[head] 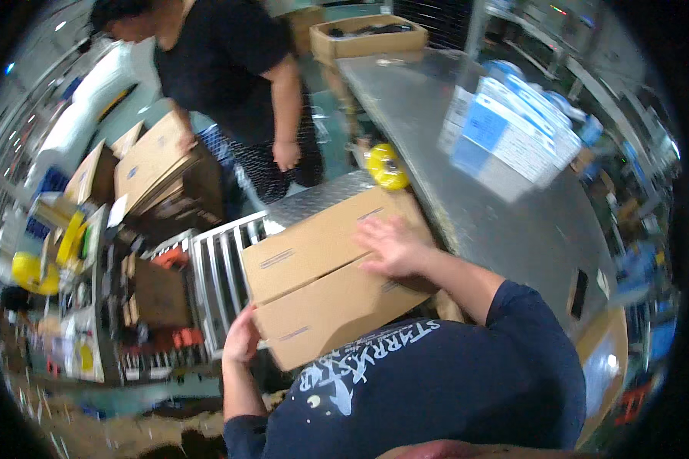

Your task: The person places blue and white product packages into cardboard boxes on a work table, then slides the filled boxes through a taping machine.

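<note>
A closed cardboard box [316,258] lies in front of me, its two top flaps meeting along a narrow central seam. Short printed marks run along both flaps. My left hand [244,338] grips the box's left end, thumb near the top edge; the fingers below are partly hidden. Flat on the top, towards the right end, rests my right hand [393,246] with its fingers apart, slightly blurred. Under the box's left side show the metal rollers of a conveyor [221,275]. A yellow tape roll [386,166] sits just beyond the far right corner.
On the right stands a grey metal table [505,235] holding blue-and-white packs [511,126] and a dark phone-like object [578,294]. An open carton [373,43] is at its far end. Another person [224,74] stands across, one hand at flat cardboard sheets [152,158].
</note>
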### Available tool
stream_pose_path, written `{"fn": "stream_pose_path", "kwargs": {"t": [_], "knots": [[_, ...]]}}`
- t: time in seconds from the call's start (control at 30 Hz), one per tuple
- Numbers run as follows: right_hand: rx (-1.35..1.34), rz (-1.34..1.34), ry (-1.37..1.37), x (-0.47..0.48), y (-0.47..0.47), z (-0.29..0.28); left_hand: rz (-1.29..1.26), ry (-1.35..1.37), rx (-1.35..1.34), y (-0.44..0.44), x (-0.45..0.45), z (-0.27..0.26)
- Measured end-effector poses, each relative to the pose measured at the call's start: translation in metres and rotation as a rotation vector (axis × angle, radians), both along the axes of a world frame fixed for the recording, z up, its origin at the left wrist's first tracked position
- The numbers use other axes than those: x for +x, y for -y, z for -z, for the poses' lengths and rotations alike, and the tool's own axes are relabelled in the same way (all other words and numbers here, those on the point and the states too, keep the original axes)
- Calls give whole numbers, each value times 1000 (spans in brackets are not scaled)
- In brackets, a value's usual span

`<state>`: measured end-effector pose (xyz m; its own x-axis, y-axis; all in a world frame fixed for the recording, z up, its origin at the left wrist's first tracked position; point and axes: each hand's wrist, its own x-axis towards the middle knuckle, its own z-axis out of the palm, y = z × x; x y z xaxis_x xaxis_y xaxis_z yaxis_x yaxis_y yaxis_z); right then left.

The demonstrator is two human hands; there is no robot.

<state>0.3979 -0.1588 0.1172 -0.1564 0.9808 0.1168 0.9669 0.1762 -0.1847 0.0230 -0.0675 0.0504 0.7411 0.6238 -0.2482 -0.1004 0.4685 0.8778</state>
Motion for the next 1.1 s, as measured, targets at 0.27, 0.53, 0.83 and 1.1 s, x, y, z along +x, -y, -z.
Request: {"fn": "stream_pose_path", "kwargs": {"t": [0.27,0.53,0.83,1.1], "knots": [[-305,819,-376,128,67,47,-240,-472,-495,47,29,206],[-339,241,-1597,-11,23,49,-583,-211,426,-69,-65,-91],[-135,479,-558,24,12,-11,621,-639,989,-60,114,-72],[-568,698,132,41,37,86,75,-1143,1335,-118,43,74]]}}
